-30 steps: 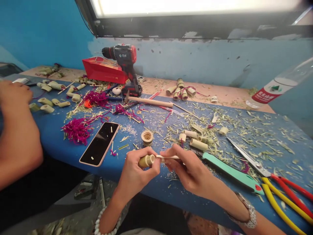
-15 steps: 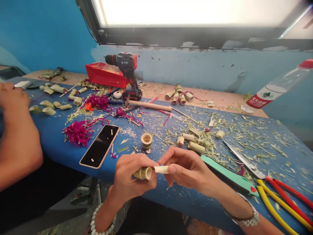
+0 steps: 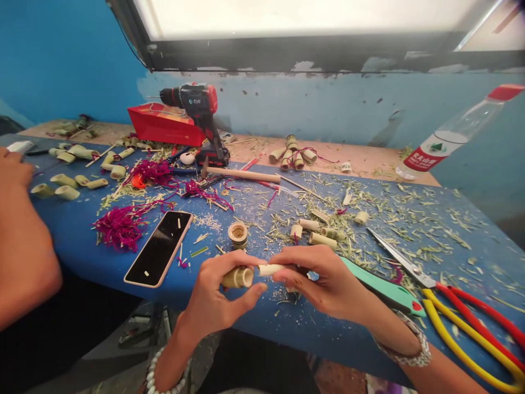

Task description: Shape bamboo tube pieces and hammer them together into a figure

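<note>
My left hand (image 3: 217,298) is closed around a short hollow bamboo tube (image 3: 238,277), open end facing right. My right hand (image 3: 324,282) pinches a thin pale bamboo peg (image 3: 270,269), whose tip sits just beside the tube's mouth. Both hands hover over the near edge of the blue table (image 3: 82,230). A short bamboo ring (image 3: 238,234) stands on the table just behind my left hand.
A black phone (image 3: 159,249) lies left of my hands, magenta thread (image 3: 118,224) beyond it. A teal-handled knife (image 3: 385,290), scissors (image 3: 410,262) with red and yellow handles lie right. A red drill (image 3: 197,106), hammer (image 3: 241,174), bottle (image 3: 451,137) stand behind. Another person's arm (image 3: 20,241) rests at left.
The peg has come out of the tube since a second ago and now sits just outside its mouth. Both hands dropped slightly toward the table edge; the view shifted a little.
</note>
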Motion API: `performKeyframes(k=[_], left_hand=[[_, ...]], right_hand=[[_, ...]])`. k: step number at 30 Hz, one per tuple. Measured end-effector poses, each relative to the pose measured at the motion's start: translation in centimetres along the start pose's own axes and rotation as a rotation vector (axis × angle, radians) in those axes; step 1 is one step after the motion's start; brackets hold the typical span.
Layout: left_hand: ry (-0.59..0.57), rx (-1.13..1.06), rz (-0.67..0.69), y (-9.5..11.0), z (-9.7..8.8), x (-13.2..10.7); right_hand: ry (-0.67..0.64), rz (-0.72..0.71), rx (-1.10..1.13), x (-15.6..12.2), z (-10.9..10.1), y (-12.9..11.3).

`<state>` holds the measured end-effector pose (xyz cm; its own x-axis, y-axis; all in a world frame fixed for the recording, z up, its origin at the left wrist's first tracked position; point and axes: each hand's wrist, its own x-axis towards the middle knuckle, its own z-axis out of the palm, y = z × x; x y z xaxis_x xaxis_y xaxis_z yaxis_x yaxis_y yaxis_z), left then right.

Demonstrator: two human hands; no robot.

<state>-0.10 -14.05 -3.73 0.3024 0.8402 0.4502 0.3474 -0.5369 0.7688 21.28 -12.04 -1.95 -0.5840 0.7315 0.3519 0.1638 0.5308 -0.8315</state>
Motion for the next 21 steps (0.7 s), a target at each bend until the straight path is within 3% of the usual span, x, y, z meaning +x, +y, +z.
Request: performKeyframes(k=[3, 7, 11, 16, 21], left_hand=[[0.015, -0.064, -0.083, 0.1, 0.4, -0.1], [0.060, -0.086, -0.050, 0.3, 0.6, -0.1], [0.116, -0.078, 0.024, 0.2, 0.5, -0.3], [0.194, -0.061, 0.003, -0.1, 0.4, -0.9], [0.119, -0.125, -0.071, 0.3, 0.5, -0.7]], right_hand=[[0.046, -0.087, -0.106, 0.0, 0.3, 0.2], [0.102, -0.158, -0.107, -0.3, 0.9, 0.4], [0.149, -0.124, -0.034, -0.5, 1.4, 0.5], [0.190, 0.019, 0.159, -0.7, 1.7, 0.4], [0.242, -0.075, -0.009, -0.9, 1.7, 0.2]])
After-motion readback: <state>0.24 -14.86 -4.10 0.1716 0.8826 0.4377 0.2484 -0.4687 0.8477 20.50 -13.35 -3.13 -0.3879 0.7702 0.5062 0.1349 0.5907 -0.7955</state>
